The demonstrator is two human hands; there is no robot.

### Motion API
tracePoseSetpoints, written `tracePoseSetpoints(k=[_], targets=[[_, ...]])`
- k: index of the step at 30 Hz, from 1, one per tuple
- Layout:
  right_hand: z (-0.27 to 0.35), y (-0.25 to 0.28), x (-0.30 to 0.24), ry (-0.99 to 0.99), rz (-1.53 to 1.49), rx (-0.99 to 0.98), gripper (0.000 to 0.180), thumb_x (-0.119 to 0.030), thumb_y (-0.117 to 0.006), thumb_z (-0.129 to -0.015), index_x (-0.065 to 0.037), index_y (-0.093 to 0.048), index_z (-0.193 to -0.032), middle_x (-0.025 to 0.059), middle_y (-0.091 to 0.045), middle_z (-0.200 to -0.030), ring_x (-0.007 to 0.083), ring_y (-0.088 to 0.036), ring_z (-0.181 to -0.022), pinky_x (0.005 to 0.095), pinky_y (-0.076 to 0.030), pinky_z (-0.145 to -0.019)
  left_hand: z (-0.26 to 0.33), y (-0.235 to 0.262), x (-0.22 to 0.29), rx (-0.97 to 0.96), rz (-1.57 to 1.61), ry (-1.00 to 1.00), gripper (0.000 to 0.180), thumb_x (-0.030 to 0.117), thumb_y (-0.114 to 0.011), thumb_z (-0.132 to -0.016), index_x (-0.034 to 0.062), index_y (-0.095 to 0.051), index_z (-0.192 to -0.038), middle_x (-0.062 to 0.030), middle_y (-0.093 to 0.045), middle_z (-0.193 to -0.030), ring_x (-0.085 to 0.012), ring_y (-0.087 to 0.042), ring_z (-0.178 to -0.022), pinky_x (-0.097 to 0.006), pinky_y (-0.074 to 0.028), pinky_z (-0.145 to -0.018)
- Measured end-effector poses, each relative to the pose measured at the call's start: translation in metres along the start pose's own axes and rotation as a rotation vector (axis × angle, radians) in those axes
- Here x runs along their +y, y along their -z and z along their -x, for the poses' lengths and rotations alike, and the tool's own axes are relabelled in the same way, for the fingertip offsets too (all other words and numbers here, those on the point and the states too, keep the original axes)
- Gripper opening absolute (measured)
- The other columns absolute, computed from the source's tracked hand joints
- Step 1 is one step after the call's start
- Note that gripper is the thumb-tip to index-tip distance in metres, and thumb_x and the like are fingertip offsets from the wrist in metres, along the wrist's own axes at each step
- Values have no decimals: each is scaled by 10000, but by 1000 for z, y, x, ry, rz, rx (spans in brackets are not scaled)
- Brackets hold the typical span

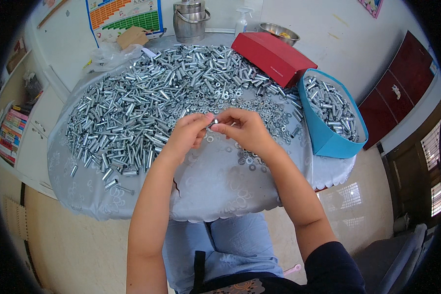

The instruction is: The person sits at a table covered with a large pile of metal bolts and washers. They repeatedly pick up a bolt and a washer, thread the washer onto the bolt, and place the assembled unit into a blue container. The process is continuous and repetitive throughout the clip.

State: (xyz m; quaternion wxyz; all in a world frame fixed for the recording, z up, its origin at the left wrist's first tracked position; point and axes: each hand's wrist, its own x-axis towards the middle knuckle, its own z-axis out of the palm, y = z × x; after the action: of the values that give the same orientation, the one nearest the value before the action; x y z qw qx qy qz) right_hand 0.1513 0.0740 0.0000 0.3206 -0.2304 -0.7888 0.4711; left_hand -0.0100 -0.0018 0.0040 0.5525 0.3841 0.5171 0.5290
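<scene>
Currently — left hand (185, 134) and right hand (246, 130) pinching metal piece (215, 122) | tubes (127, 108), washers (274, 117) crowd ahead | red box (274, 56) beside blue bin (330, 144)

A hand could pass low over the bare lower-middle stretch of shiny silver-grey patterned tablecloth (215, 188), between the bare left forearm (149, 210) and bare right forearm (291, 181). Above it, the left hand (185, 133) and right hand (246, 131) block the centre, and a broad heap of short silver metal tubes (125, 110) obstructs the upper left. At upper right, the red oblong box (274, 55) and the tube-filled, blue-walled bin (328, 145) stand as raised barriers.
</scene>
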Motion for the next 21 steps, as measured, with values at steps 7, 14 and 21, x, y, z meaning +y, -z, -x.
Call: tracePoseSetpoints(k=[7,14,21], targets=[[1,-2,-6,195,136,44,213,-166,-687,-769,-2,-579,-854,57,-553,-681,128,-507,-614,271,-429,-566,-2,2,-1,-37,-32,-20,278,314,-544,-855,119,-493,-663,83,-322,-541,-28,-222,-436,-219,-153,-403],[2,0,-11,206,154,-11,213,-159,-687,-762,-10,-563,-849,56,-531,-702,131,-494,-633,273,-423,-577,-3,1,-5,21,-9,-35,364,369,-484,-882,108,-471,-628,64,-315,-488,-42,-230,-422,-229,-163,-398],[3,-1,-14,325,312,-34,218,-212,-609,-824,2,-562,-821,139,-549,-713,273,-538,-634,358,-422,-578,-9,-5,-20,257,-552,-375,547,407,-394,-919,-17,-536,-603,-90,-505,-528,-193,-464,-500,-345,-367,-517]])
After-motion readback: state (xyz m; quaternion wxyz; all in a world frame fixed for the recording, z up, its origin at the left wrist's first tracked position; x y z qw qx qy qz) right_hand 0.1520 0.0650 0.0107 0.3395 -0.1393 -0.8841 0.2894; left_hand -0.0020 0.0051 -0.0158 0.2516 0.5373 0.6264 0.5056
